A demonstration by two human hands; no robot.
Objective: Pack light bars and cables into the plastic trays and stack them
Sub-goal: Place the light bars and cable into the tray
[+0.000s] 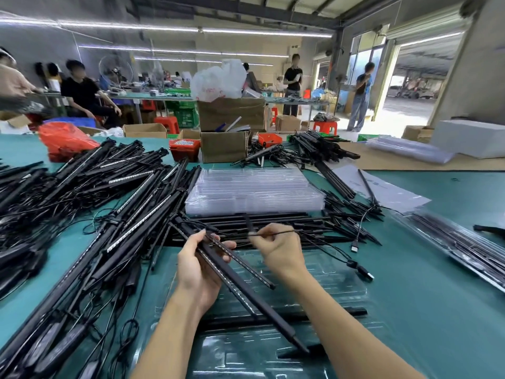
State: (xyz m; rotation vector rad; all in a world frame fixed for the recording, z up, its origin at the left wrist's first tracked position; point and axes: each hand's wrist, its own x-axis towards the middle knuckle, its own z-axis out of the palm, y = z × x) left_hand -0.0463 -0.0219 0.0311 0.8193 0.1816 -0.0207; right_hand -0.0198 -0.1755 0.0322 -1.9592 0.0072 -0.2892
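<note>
Packing barely begun: clear moulded plastic tray (314, 272) at six o'clock holds little.
Left hand (198, 265) grips slim black light bars (240, 285); right hand (278, 248) pinches a thin black cable (276, 232); heaps remain at nine o'clock.

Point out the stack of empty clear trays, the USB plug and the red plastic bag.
stack of clear trays (254, 191), head view, top tray's middle.
USB plug (354, 246), head view, its metal end.
red plastic bag (65, 142), head view, crumpled front.
</note>
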